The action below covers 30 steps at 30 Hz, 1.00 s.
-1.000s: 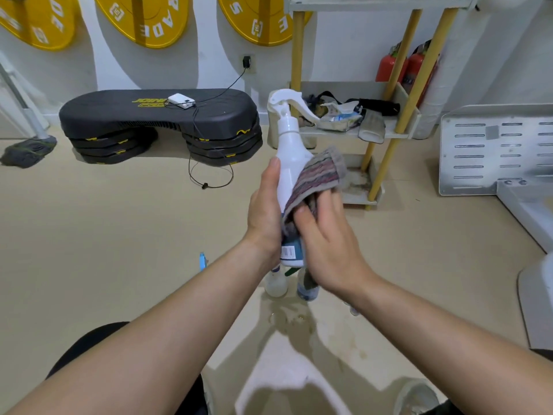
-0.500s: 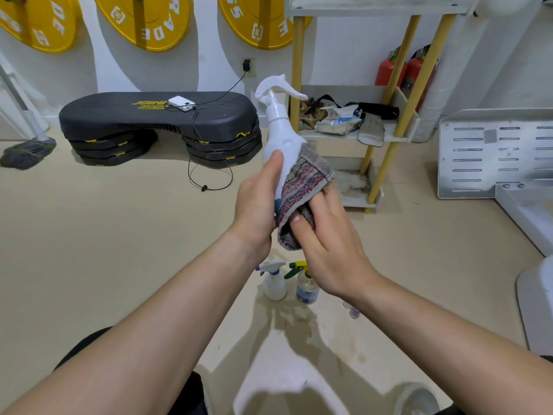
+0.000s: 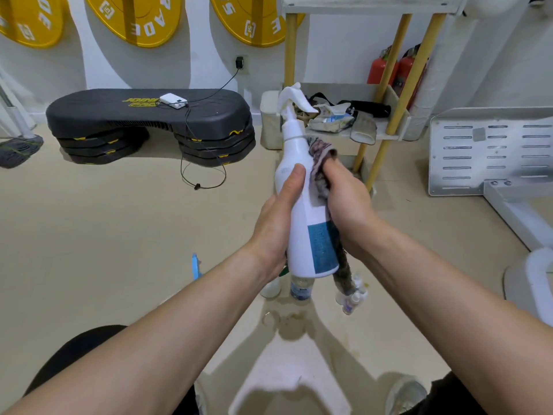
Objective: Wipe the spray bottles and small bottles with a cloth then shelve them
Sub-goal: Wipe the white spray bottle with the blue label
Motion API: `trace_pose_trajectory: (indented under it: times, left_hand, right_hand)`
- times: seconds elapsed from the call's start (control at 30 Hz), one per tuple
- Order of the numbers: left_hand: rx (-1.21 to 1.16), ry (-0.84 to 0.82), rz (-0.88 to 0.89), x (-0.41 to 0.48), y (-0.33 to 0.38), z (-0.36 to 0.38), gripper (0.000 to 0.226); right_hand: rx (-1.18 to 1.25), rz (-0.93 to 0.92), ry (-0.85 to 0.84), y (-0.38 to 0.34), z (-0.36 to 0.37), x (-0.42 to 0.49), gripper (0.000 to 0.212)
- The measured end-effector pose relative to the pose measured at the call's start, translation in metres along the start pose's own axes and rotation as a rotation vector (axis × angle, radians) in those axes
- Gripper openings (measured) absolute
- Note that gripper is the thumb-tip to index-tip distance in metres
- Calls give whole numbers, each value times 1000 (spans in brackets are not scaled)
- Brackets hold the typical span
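A tall white spray bottle (image 3: pixel 299 193) with a blue label stands upright in mid-air in front of me. My left hand (image 3: pixel 276 223) grips its body from the left, thumb across the front. My right hand (image 3: pixel 347 205) holds a striped grey cloth (image 3: pixel 321 163) against the bottle's right side; the cloth's tail hangs below the bottle. On the floor beneath sit a small clear spray bottle (image 3: pixel 270 287), a clear bottle with a blue label (image 3: pixel 300 287) and several tiny bottles (image 3: pixel 353 299), partly hidden by my hands.
A yellow-legged shelf unit (image 3: pixel 386 133) with cluttered lower shelves stands behind the bottle. Black aerobic steps (image 3: pixel 149 124) with a white device and cable lie at the left. A white metal frame (image 3: pixel 490 151) is at the right. A blue item (image 3: pixel 195 266) lies on the floor.
The bottle has been turned so its blue label faces me and its nozzle points right. My right hand with the cloth has shifted from the front to the bottle's right side.
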<state>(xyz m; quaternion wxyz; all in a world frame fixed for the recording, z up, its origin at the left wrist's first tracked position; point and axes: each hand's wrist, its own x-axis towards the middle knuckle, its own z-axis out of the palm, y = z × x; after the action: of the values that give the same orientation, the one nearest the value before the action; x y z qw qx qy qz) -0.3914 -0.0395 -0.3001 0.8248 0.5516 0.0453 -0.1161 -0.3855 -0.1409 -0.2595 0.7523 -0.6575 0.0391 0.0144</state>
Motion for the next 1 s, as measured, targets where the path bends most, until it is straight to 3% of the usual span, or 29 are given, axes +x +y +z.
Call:
trace_pose_trajectory:
  times: [0.1, 0.17, 0.33, 0.47, 0.6, 0.8, 0.93, 1.0]
  left_hand:
    - [16, 33, 40, -1, -2, 3, 78]
    - [0, 114, 67, 3, -1, 1, 73]
    - [-147, 256, 14, 17, 14, -17, 92]
    - [-226, 246, 34, 16, 22, -25, 92]
    - [-124, 343, 96, 14, 23, -25, 90]
    - [-125, 160, -46, 7, 17, -22, 68]
    - [-110, 32, -33, 6, 15, -17, 66]
    - [-89, -13, -31, 4, 13, -14, 66]
  right_hand:
    - [115, 103, 71, 0, 0, -1, 28]
    - [50, 90, 86, 10, 5, -4, 28]
    - [-315, -65, -74, 36, 13, -23, 21]
    - [-659, -373, -164, 56, 13, -35, 38]
    - [-738, -462, -155, 57, 13, -37, 52]
    - [-873, -475, -188, 51, 14, -29, 64]
    - [-720, -554, -109, 37, 11, -20, 68]
    - [-591, -523, -7, 28, 12, -19, 56]
